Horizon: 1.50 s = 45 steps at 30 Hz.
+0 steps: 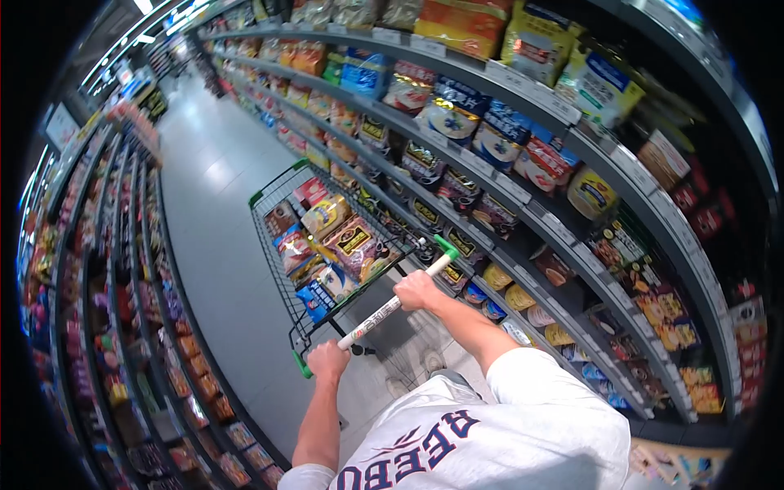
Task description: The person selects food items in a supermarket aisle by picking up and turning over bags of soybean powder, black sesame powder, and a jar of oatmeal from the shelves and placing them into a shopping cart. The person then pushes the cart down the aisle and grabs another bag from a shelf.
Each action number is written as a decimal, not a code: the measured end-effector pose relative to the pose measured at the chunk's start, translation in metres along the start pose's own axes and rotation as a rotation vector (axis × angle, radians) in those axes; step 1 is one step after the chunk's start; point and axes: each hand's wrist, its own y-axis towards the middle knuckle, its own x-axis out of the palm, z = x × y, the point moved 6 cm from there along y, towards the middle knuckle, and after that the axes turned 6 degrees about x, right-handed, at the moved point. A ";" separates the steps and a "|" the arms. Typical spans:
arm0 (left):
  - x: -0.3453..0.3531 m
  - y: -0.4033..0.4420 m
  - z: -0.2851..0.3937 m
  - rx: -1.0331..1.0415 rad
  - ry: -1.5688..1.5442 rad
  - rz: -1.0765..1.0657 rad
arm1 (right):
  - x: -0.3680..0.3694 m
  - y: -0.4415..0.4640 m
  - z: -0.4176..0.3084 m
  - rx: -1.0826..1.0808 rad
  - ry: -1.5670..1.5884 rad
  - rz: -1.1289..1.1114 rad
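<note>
Both my hands grip the handlebar [374, 318] of a shopping cart, white with green ends. My left hand [327, 359] is wrapped round it near the left green end. Toward the right end, my right hand [416, 290] has its fingers closed over the bar. Ahead of the bar is the wire basket of the shopping cart [265, 237], with a green rim. In it lie several packaged foods, among them a purple-brown bag [353, 245], a yellow-and-cream bag [326, 216] and a blue-and-white bag [333, 279].
A tall shelf [523, 192] of bagged foods runs close along the right side of the cart. Another stocked shelf [122, 327] lines the left. Between them the grey tiled floor [212, 171] stretches ahead. My shoes [433, 359] show behind the cart.
</note>
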 end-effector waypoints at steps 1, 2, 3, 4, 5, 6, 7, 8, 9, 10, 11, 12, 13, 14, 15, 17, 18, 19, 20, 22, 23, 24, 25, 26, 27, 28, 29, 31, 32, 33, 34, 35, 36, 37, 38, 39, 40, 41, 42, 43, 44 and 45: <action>-0.001 0.002 -0.002 -0.003 -0.007 -0.002 | -0.002 0.002 -0.002 0.021 -0.015 -0.007; -0.001 0.003 -0.004 0.011 -0.006 -0.002 | -0.002 0.004 -0.005 0.009 -0.017 0.026; -0.003 0.006 -0.008 0.020 -0.006 0.003 | 0.003 0.009 -0.007 0.029 -0.011 0.016; -0.005 0.010 -0.013 0.023 -0.007 0.011 | 0.006 0.015 -0.009 0.043 -0.007 0.008; -0.007 0.013 -0.018 0.036 -0.004 0.019 | 0.006 0.019 -0.011 0.064 -0.012 0.002; -0.008 0.018 -0.024 0.044 -0.002 0.023 | 0.006 0.024 -0.014 0.079 -0.018 -0.008; -0.007 0.020 -0.031 0.041 -0.002 0.022 | 0.007 0.029 -0.020 0.084 -0.025 -0.024; -0.010 0.021 -0.036 0.064 -0.004 0.048 | 0.005 0.030 -0.024 0.079 -0.039 -0.036; -0.014 0.022 -0.042 0.071 -0.032 0.046 | -0.001 0.031 -0.030 0.097 -0.033 -0.039; -0.009 0.025 -0.052 0.078 -0.020 0.034 | -0.007 0.032 -0.038 0.097 -0.022 -0.054; -0.010 0.027 -0.059 0.056 -0.042 0.002 | -0.002 0.038 -0.041 0.111 0.005 -0.019; -0.010 0.028 -0.062 0.064 -0.042 0.031 | 0.002 0.041 -0.042 0.093 0.001 0.003; -0.009 0.030 -0.069 0.068 -0.026 -0.002 | 0.002 0.042 -0.043 0.051 0.028 -0.025; -0.012 0.031 -0.075 0.079 -0.031 -0.012 | -0.009 0.037 -0.047 -0.051 0.096 -0.026; -0.014 0.032 -0.079 0.093 -0.039 -0.024 | -0.008 0.039 -0.043 -0.092 0.099 -0.139; -0.013 0.027 -0.086 0.106 -0.066 -0.052 | 0.002 0.043 -0.007 -0.032 0.067 -0.281; -0.012 0.026 -0.091 0.106 -0.064 -0.056 | 0.003 0.042 0.013 0.075 0.016 -0.357; -0.010 0.027 -0.094 0.108 -0.060 -0.059 | 0.004 0.038 0.029 0.100 0.016 -0.352; -0.009 0.029 -0.098 0.109 -0.058 -0.062 | -0.003 0.034 0.032 0.116 0.022 -0.332; -0.011 0.031 -0.106 0.111 -0.054 -0.042 | -0.008 0.035 0.012 0.165 -0.020 -0.336; -0.011 0.031 -0.110 0.113 -0.051 -0.038 | -0.007 0.038 0.000 0.147 -0.029 -0.365; -0.010 0.031 -0.114 0.117 -0.048 -0.038 | -0.008 0.044 -0.010 0.130 -0.037 -0.392; -0.011 0.034 -0.119 0.124 -0.043 -0.035 | -0.009 0.049 -0.019 0.116 -0.044 -0.415; -0.012 0.036 -0.123 0.133 -0.037 -0.032 | -0.013 0.050 -0.025 0.116 -0.018 -0.399; -0.014 0.038 -0.128 0.126 -0.029 -0.039 | -0.018 0.050 -0.030 0.119 0.007 -0.383; -0.011 0.040 -0.134 0.120 -0.023 -0.047 | -0.020 0.049 -0.033 0.124 0.032 -0.365; -0.011 0.043 -0.138 0.117 -0.016 -0.051 | -0.017 0.051 -0.035 0.111 0.091 -0.332; -0.013 0.047 -0.142 0.117 0.002 -0.050 | -0.012 0.055 -0.035 0.119 0.069 -0.290; -0.015 0.049 -0.143 0.111 0.006 -0.049 | -0.012 0.057 -0.037 0.126 0.062 -0.265; -0.016 0.050 -0.143 0.108 0.011 -0.048 | -0.013 0.057 -0.037 0.144 0.047 -0.239; -0.018 0.051 -0.145 0.105 0.016 -0.044 | -0.014 0.057 -0.040 0.143 0.045 -0.219; -0.017 0.052 -0.147 0.093 0.024 -0.038 | -0.018 0.057 -0.041 0.143 0.041 -0.199; -0.014 0.052 -0.147 0.086 0.030 -0.030 | -0.021 0.056 -0.041 0.148 0.036 -0.177; -0.013 0.055 -0.145 0.091 0.037 -0.019 | -0.025 0.055 -0.040 0.169 0.023 -0.172; -0.013 0.055 -0.143 0.090 0.029 -0.013 | -0.026 0.055 -0.038 0.150 -0.008 -0.157; -0.012 0.055 -0.141 0.109 0.026 -0.009 | -0.017 0.058 -0.031 0.143 -0.020 -0.164; -0.009 0.057 -0.141 0.118 0.047 0.029 | -0.020 0.058 -0.029 0.123 -0.018 -0.150; -0.005 0.059 -0.139 0.125 0.060 0.063 | -0.012 0.061 -0.024 0.110 -0.014 -0.134; -0.006 0.058 -0.136 0.134 0.063 0.064 | -0.010 0.062 -0.021 0.111 -0.014 -0.114; -0.010 0.057 -0.134 0.130 0.065 0.069 | -0.021 0.056 -0.024 0.084 0.023 -0.074; -0.009 0.058 -0.133 0.141 0.076 0.084 | -0.023 0.055 -0.025 0.081 0.026 -0.055; -0.009 0.058 -0.133 0.140 0.089 0.100 | -0.028 0.054 -0.026 0.077 0.033 -0.065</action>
